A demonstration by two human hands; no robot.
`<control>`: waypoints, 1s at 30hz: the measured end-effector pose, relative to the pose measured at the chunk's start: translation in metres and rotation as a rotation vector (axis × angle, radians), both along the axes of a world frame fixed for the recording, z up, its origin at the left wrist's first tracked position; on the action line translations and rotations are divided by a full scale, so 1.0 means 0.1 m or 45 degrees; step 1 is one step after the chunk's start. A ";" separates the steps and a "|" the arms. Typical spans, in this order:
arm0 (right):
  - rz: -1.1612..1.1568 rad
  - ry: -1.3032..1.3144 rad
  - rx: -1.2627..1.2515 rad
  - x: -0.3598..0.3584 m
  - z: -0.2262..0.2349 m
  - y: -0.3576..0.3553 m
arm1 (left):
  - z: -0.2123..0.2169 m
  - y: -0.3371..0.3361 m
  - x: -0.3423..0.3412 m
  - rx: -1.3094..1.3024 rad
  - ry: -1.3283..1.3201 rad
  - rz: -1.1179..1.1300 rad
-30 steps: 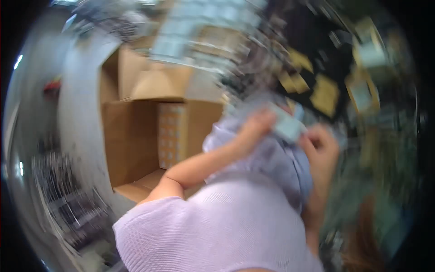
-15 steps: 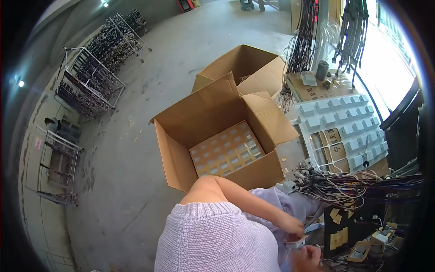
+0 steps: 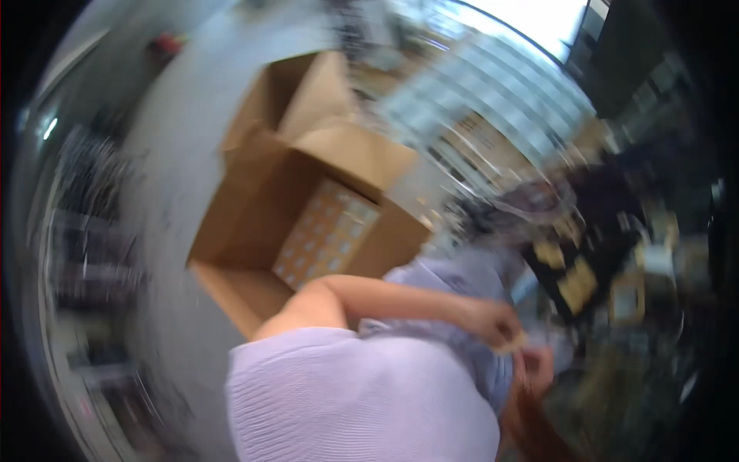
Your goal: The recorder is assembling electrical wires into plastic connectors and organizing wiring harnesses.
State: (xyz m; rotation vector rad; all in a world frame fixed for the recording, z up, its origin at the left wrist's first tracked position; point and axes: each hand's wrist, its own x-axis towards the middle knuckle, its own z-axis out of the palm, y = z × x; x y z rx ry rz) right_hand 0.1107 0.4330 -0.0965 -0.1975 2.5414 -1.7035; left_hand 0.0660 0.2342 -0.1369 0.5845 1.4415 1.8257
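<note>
My left hand point(image 3: 489, 320) is closed, its fingertips pinching a small pale piece point(image 3: 511, 344) over my lap. Just below it, my right hand point(image 3: 536, 368) has curled fingers close against the same piece; what they grip, if anything, is lost in the blur. Light purple-grey cloth point(image 3: 454, 273) covers my lap beneath the left forearm. To the right of both hands lies a black surface point(image 3: 548, 296) bearing several tan pieces point(image 3: 579, 285).
Left of my arm stands an open cardboard box point(image 3: 258, 200) with a spotted layer point(image 3: 327, 235) inside. Another open box point(image 3: 289, 88) is behind it. Tangled cables point(image 3: 531, 202) and a rack of pale blocks point(image 3: 493, 92) are at the right. Blurred racks line the far left.
My view has swung right, so the boxes and rack sit farther left and tilted. Both hands appear higher in the picture and remain close together. Everything is more blurred.
</note>
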 end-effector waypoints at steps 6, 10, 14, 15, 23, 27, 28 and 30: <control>0.030 0.259 0.187 -0.16 0.35 -0.32 | 0.13 -0.07 -0.13 -0.262 0.496 0.145; 0.155 0.203 0.494 -0.21 0.30 -0.13 | 0.40 0.12 -0.19 -0.450 0.783 0.235; -0.005 0.361 1.052 -0.17 0.20 0.51 | 0.52 0.04 -0.34 -0.797 0.979 0.482; 0.013 0.183 1.181 -0.15 0.37 0.49 | 0.52 0.02 -0.42 -0.652 0.803 0.435; -0.202 -0.203 -0.256 -0.26 0.50 0.04 | 0.76 0.12 -0.37 -0.069 -0.138 0.354; -0.208 -0.299 -0.323 -0.30 0.65 0.01 | 0.76 0.08 -0.37 0.049 -0.192 0.392; -0.204 -0.333 -0.300 -0.31 0.66 0.00 | 0.74 0.07 -0.37 0.037 -0.200 0.390; -0.210 -0.351 -0.319 -0.31 0.71 0.02 | 0.73 0.08 -0.36 0.026 -0.117 0.367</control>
